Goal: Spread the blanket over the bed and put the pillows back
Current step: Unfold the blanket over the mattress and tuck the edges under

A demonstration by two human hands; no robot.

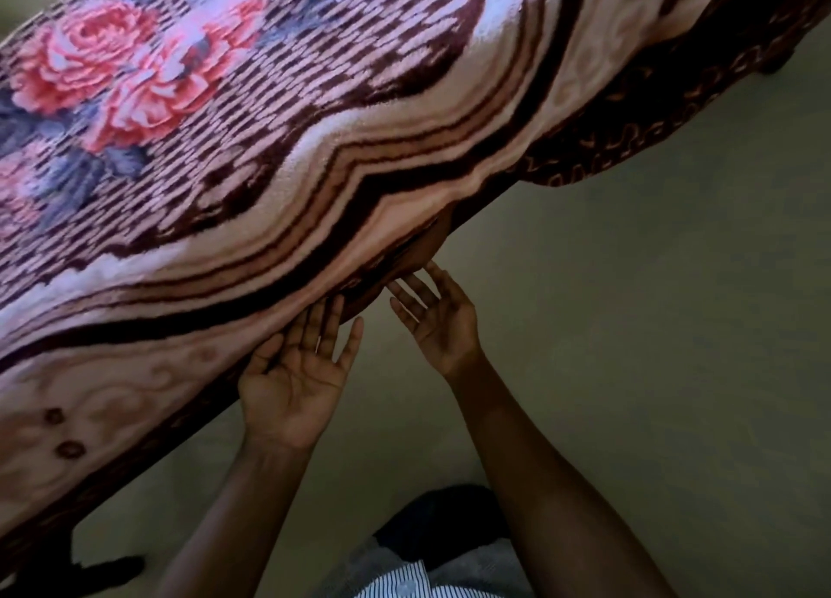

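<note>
A thick plush blanket (288,161) with pink roses, a brown check pattern and wavy cream and brown borders lies spread over the bed and hangs down its near side. My left hand (294,372) is palm up with straight fingers, its fingertips touching the blanket's hanging edge. My right hand (438,316) is also palm up and open, fingers reaching toward a dark fold under the edge. Neither hand holds anything. No pillow is in view.
Pale floor (629,327) stretches to the right and below the bed. Dark bed legs show at the lower left (112,568) and upper right (775,64). My striped shirt and dark shoe are at the bottom.
</note>
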